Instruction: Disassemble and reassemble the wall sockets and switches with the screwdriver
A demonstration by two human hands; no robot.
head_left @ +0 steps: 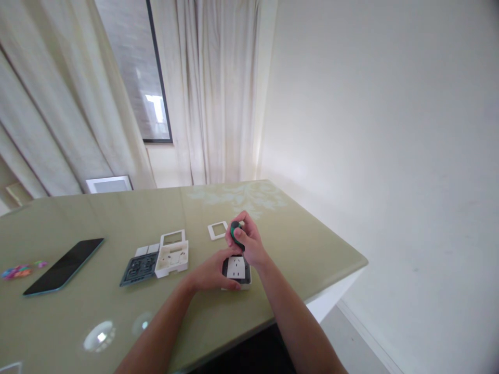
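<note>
A wall socket [236, 268] with a white face and dark surround sits in a white box near the table's front edge. My left hand [212, 271] grips the socket from its left side, thumb along the near edge and fingers at the far edge. Above the socket's far end, my right hand [249, 240] is closed around the green and black handle of a screwdriver [236, 231]. The handle points up toward me, and its tip is hidden behind my fingers. Just beyond the hands lies a white square frame [217, 230].
Left of my hands are an open white socket box [172, 258], another white frame [172, 237] and a dark panel [139, 268]. Further left lie a black tablet-like slab [64, 266] and small colourful pieces [17, 271]. The table edge [331, 282] runs along the right.
</note>
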